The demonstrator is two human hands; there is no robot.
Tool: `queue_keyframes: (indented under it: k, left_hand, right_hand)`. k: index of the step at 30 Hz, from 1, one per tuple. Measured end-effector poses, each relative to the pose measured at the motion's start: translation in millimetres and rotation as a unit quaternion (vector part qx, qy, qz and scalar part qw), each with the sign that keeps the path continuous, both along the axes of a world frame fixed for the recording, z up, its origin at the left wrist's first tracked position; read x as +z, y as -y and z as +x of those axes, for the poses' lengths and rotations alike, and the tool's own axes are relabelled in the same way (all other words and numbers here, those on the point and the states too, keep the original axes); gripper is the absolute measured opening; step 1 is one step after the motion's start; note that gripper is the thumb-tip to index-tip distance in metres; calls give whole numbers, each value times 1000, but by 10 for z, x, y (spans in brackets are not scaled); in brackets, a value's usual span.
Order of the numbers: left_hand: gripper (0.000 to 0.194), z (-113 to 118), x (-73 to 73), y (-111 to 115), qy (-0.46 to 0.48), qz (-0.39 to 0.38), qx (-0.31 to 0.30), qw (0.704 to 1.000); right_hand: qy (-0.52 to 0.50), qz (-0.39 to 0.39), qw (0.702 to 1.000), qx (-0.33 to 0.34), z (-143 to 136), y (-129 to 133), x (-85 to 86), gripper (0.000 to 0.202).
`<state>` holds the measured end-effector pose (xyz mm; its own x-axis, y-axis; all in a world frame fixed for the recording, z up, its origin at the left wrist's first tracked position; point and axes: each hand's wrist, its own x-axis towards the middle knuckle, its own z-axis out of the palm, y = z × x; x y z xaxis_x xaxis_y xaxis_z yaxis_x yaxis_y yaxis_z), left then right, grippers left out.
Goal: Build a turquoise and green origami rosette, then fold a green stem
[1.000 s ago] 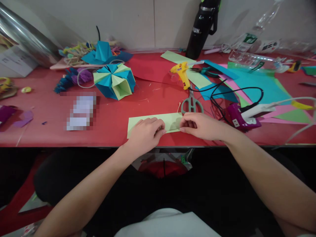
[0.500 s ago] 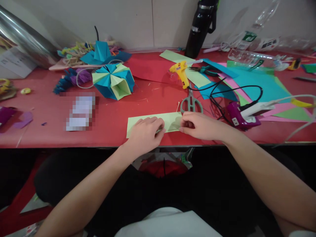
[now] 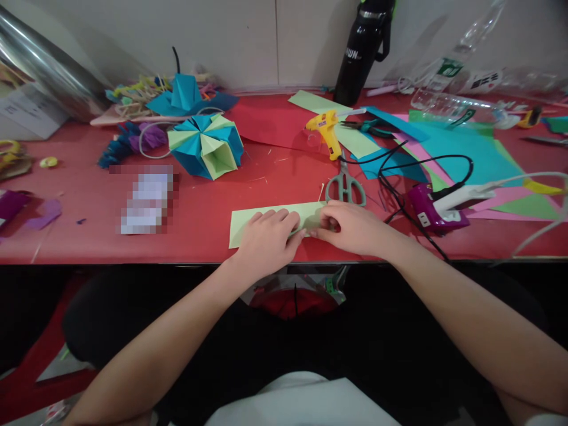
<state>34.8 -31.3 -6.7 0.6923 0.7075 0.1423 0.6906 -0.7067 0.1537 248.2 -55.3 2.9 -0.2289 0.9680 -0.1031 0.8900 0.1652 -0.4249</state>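
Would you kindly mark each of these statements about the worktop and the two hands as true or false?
1. The left hand and right hand both touch the pale green strip. True.
2. The glue gun is blue. False: it is yellow.
3. The black bottle stands upright near the wall. True.
4. The scissors lie with their handles toward the wall. False: the handles are toward the person.
5. The folded paper ball lies to the right of the glue gun. False: it lies to the left.

two hands [image 3: 268, 239], one glue gun [image 3: 326, 133], one flask [image 3: 358, 56]
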Motion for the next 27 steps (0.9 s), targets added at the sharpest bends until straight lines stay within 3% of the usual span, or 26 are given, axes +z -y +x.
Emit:
queue_keyframes:
  k: [17, 27]
  left_hand:
    - [22, 1, -17, -32, 29, -29, 23, 999]
    - [22, -6, -9, -33, 34, -34, 25, 999]
  right_hand:
    - [-73, -101, 992, 21, 146, -109, 55, 14]
    - [-78, -121, 987, 70, 202, -130, 106, 17]
